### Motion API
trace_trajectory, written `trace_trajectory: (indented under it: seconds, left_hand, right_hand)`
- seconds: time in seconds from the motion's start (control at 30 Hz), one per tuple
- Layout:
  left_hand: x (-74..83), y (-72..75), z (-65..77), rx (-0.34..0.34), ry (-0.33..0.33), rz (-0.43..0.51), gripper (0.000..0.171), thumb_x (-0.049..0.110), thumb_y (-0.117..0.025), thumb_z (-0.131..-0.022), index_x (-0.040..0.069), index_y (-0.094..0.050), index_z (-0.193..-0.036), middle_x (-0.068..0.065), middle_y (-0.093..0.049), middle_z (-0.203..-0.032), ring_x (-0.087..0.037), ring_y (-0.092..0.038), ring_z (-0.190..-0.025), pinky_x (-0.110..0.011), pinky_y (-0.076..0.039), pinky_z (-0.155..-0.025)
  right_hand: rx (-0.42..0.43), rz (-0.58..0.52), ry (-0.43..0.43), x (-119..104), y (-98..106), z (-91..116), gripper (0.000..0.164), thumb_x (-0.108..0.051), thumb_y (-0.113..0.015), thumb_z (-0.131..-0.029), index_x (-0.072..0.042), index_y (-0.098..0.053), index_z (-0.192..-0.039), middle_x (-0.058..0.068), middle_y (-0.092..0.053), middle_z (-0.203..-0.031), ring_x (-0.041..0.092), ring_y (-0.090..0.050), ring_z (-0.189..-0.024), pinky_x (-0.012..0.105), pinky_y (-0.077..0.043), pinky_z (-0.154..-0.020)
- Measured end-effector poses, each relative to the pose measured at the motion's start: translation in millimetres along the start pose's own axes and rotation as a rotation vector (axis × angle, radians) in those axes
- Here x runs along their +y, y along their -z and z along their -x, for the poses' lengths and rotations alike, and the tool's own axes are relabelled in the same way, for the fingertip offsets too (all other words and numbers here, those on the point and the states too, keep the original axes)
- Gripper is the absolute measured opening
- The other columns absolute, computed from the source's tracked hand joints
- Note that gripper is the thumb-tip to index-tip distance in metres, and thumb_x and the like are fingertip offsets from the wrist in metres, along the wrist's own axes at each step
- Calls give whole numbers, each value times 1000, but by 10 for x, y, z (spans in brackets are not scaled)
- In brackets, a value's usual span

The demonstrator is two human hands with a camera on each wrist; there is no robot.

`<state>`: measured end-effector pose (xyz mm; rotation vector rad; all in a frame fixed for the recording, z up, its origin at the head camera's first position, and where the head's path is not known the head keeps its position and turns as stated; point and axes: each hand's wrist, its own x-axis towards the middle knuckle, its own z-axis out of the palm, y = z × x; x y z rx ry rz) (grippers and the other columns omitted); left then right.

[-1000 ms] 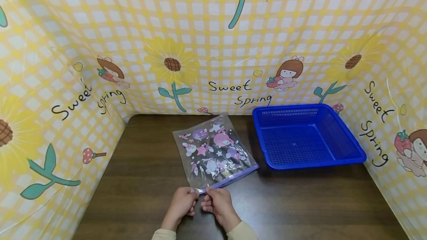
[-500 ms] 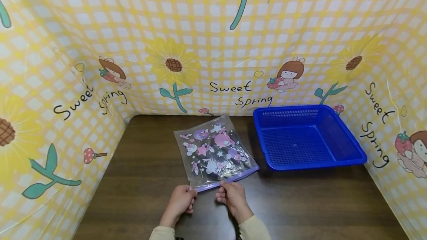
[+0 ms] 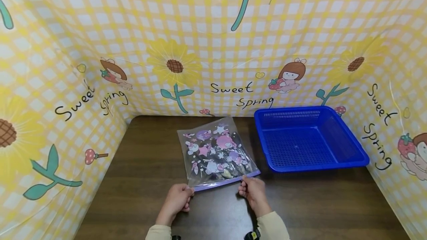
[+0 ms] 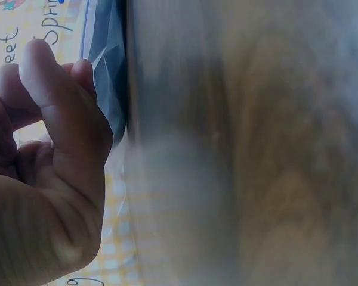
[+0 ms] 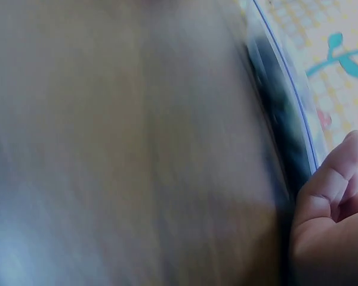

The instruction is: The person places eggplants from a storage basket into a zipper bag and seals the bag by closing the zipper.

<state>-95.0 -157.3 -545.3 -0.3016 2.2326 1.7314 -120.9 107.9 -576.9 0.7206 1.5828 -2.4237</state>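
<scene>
A clear zip bag (image 3: 213, 155) printed with pink, purple and white cartoon figures lies on the dark wood table, its purple zip strip (image 3: 217, 185) facing the person. Something dark and a pale greenish shape show through the plastic near the strip. My left hand (image 3: 178, 197) pinches the strip's left end. Near its right end, my right hand (image 3: 255, 192) pinches the strip between thumb and curled fingers. In the left wrist view the left hand (image 4: 59, 155) is seen from the thumb side, and the right wrist view has the right hand (image 5: 334, 220) at the bag's edge.
A blue plastic basket (image 3: 310, 140) with a mesh bottom stands to the right of the bag, close to its corner. Yellow checked cloth (image 3: 230, 47) walls the table (image 3: 140, 173) at the back and both sides.
My right hand has slid rightward along the purple strip, from beside the left hand to near the right end. The left hand keeps to the left end, shifting slightly left.
</scene>
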Motion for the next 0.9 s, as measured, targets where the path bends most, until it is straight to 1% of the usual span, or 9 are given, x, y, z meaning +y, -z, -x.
trace_trajectory:
  seconds: [0.1,0.2,0.4,0.53,0.63,0.73,0.8,0.83,0.9]
  left_hand:
    - [1,52,-7,29,2,1,20,8,-61,-93,-6,-61,-79,1,-46,-57,-8,-46,-44,-26,-49,-43]
    - [5,101,-20,60,3,-8,19,7,-60,-93,-5,-60,-78,0,-46,-56,-8,-46,-44,-26,-49,-42]
    - [15,160,-95,106,12,-46,18,5,-58,-94,-6,-60,-80,-3,-48,-59,-9,-46,-44,-29,-51,-43]
    - [26,221,-138,133,19,-115,19,9,-58,-95,-2,-59,-80,-3,-48,-60,-11,-47,-43,-29,-51,-43]
    - [41,275,-127,128,15,-224,22,12,-58,-96,2,-57,-77,-3,-48,-58,-12,-48,-44,-30,-50,-44]
    - [72,322,-90,131,-17,-406,22,15,-58,-96,6,-57,-75,-4,-51,-60,-17,-51,-50,-33,-47,-49]
    - [94,350,-64,175,-51,-555,19,17,-57,-96,8,-59,-79,-5,-55,-64,-22,-55,-56,-40,-45,-53]
    - [110,355,-55,210,-78,-623,17,17,-56,-96,7,-60,-83,-7,-58,-69,-25,-58,-61,-43,-46,-55]
    - [146,347,-46,286,-137,-717,16,19,-56,-96,5,-63,-94,-11,-63,-83,-32,-63,-74,-50,-48,-63]
  right_hand:
    - [61,1,20,-85,113,-24,14,0,-53,-99,2,-56,-85,0,-52,-60,8,-56,-48,21,-48,-46]
    - [83,16,37,-125,198,-30,14,-2,-52,-99,3,-56,-86,1,-51,-61,8,-57,-49,21,-48,-46]
    - [43,135,26,-94,283,52,14,-5,-56,-97,4,-58,-88,2,-50,-61,12,-58,-48,25,-50,-45]
    - [-23,234,5,-84,322,114,16,-9,-59,-96,5,-60,-87,3,-52,-59,13,-59,-46,26,-50,-44]
    - [-70,309,5,-89,337,158,19,-12,-59,-97,4,-59,-86,5,-55,-61,14,-62,-47,28,-52,-45]
    - [-59,405,47,-109,340,215,19,-12,-59,-96,2,-56,-84,7,-55,-60,17,-62,-46,30,-51,-43]
    - [-31,554,124,-142,334,276,17,-11,-61,-95,0,-56,-83,7,-54,-59,17,-60,-44,30,-50,-41]
    - [-21,660,190,-167,331,310,17,-12,-62,-94,-1,-56,-82,6,-54,-60,16,-59,-47,31,-50,-43]
    - [14,892,333,-228,314,388,14,-13,-65,-92,-4,-59,-83,4,-57,-62,17,-58,-52,35,-50,-48]
